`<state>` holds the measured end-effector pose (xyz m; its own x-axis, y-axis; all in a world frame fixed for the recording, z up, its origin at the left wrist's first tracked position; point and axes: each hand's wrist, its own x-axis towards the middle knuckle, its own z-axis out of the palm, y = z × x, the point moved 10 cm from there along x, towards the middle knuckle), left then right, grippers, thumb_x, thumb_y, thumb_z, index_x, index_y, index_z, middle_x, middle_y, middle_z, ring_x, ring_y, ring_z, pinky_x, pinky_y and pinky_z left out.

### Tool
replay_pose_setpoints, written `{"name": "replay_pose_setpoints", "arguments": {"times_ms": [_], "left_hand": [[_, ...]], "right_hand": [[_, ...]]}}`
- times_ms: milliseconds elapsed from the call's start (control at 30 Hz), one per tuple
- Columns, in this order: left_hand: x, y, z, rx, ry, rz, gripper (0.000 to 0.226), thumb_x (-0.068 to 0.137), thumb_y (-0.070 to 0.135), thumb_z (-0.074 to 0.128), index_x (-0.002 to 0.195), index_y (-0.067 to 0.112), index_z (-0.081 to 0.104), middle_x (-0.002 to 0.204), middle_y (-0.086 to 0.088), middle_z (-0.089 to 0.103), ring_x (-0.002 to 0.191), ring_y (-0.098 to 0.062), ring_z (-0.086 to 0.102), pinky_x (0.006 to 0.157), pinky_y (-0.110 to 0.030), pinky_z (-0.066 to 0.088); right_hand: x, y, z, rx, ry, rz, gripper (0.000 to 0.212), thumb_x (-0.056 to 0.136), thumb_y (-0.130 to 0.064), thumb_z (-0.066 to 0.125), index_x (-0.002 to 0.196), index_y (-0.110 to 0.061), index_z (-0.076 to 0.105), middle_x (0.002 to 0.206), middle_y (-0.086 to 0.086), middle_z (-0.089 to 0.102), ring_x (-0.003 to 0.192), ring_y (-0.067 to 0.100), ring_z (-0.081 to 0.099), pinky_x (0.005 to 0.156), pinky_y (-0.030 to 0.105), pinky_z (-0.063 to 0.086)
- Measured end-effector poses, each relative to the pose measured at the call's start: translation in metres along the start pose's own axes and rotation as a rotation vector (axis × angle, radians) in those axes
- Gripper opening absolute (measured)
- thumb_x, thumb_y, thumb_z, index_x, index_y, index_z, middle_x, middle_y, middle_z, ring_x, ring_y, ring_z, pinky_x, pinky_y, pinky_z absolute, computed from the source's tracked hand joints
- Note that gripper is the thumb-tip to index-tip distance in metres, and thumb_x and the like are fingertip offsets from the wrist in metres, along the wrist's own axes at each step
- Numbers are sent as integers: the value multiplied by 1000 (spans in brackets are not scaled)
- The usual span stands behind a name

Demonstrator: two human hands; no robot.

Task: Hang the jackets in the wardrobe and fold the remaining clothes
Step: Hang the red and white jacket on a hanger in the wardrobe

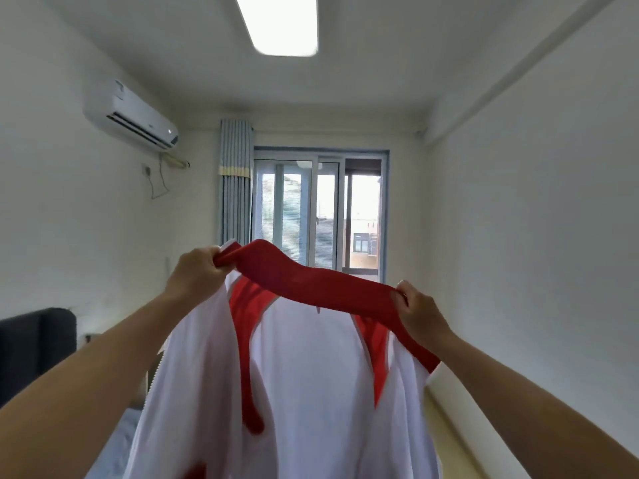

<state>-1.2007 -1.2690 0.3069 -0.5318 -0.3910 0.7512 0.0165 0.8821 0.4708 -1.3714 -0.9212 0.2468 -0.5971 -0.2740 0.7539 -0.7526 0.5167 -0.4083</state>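
Observation:
A white jacket with red shoulder panels and a red collar (304,375) hangs in the air in front of me, held up at chest height. My left hand (197,271) grips the left end of the red collar. My right hand (420,314) pinches the right end of the collar. The collar stretches between both hands, and the white body of the jacket drops below out of view. No wardrobe or hanger shows in the head view.
A dark headboard (34,347) and a pale bed edge lie at the lower left. Ahead stands a sliding glass balcony door (318,216) with a blue curtain (235,181). An air conditioner (131,115) sits high on the left wall. A plain white wall runs along the right.

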Motion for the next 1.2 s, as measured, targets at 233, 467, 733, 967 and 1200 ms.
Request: {"name": "replay_pose_setpoints", "arguments": {"times_ms": [233,467,733,967,1200], "left_hand": [[-12,-29,8,244,-83,-16,39,86,55,58,94,19,70,69,1,61,66,-20,57,61,-29,43],[-12,11,-19,170,249,4,34,96,38,49,83,9,61,61,-2,54,58,-26,52,55,-30,36],[-5,-13,35,286,-115,-56,24,95,32,51,105,13,61,100,-17,67,92,-33,63,72,-35,45],[-13,1,66,176,-327,-100,19,91,28,56,93,13,67,84,-9,65,85,-29,63,66,-28,40],[24,19,0,-146,190,-164,25,94,21,53,101,1,65,92,-22,67,88,-37,64,68,-32,41]], "right_hand": [[-12,2,15,-715,-518,-173,40,86,-53,60,104,-17,60,98,1,67,88,19,63,67,27,39],[38,-18,-38,-531,-101,59,24,96,-30,47,99,-15,65,95,5,65,80,23,57,67,29,40],[41,-6,-42,-611,-186,145,19,93,-25,49,90,-15,64,85,2,63,75,22,54,66,27,40],[38,0,-31,-495,-266,236,13,91,-21,51,88,-15,62,83,3,62,76,22,59,60,27,41],[59,-29,-100,-173,258,210,20,93,-22,50,86,-10,63,80,12,62,77,29,57,65,28,36]]}}
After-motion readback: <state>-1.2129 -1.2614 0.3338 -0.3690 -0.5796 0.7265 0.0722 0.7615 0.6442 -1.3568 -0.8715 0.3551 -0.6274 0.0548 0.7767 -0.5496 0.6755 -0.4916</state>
